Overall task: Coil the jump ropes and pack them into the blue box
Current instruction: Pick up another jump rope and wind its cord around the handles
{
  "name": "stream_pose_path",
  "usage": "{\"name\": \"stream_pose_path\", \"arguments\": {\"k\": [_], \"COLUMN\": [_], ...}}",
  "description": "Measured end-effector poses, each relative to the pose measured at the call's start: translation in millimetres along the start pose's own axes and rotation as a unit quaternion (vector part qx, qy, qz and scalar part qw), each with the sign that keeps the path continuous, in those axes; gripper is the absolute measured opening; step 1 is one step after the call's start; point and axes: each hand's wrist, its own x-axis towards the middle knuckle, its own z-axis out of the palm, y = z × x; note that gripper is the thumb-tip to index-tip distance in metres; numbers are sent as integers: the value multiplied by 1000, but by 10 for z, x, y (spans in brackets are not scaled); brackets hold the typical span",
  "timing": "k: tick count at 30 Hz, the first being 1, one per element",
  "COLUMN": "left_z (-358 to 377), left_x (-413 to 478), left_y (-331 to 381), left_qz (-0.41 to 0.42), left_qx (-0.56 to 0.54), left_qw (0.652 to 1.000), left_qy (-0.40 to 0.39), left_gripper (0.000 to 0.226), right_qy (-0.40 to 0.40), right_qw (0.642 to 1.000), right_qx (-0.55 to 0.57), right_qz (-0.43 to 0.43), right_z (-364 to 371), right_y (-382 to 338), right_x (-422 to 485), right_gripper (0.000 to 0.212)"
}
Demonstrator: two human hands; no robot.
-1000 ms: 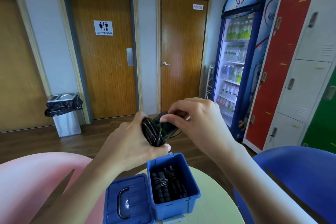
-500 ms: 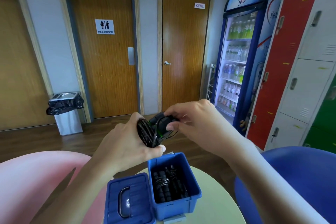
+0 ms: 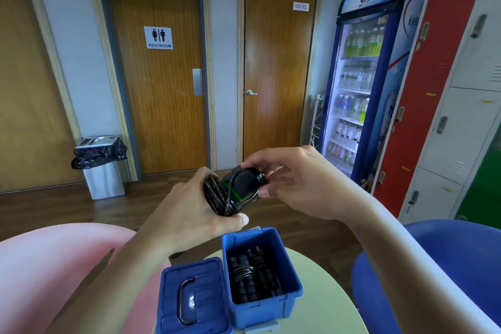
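Black jump rope (image 3: pixel 218 196), coiled, is gripped in the left hand (image 3: pixel 189 214), its handles pinched by fingers (image 3: pixel 254 163) of the right hand (image 3: pixel 301 184), at twelve o'clock from the open blue box (image 3: pixel 267 312). Light but springy, it is judged best held across the wraps.

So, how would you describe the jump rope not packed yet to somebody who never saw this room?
Find the round pale table with the open blue box. Just above the box, the left hand and the right hand hold a coiled black jump rope. Unlike the black ropes lying in the box, it is held up and shows a green band.
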Motion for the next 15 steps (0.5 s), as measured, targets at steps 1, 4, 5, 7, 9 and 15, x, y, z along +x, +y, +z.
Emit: {"name": "stream_pose_path", "arguments": {"k": [1,4,5,7,9,15], "left_z": [10,58,72,93,97,71], "left_x": [6,26,33,40,43,20], "left_y": [0,11,16,28,40,47], "left_qz": [-1,-13,-21,-30,-32,-42], "left_qx": [7,21,22,28,37,38], "left_qw": [1000,1000,1000,999,999,997], "left_qy": [-4,1,7,15,23,52], "left_gripper": [55,64,67,70,69,65], "right_qy": [-11,-4,11,42,72,121], "right_qw": [1000,999,998,995,992,988], "right_qx": [-5,-32,-53,-85,-88,-60], "right_qz": [3,20,29,42,54,80], "right_z": [-4,39,72,144,199,334], "right_y": [-6,-35,-50,-84,-117,-184], "right_x": [8,24,29,37,37,52], "right_gripper": [34,28,31,38,41,38]}}
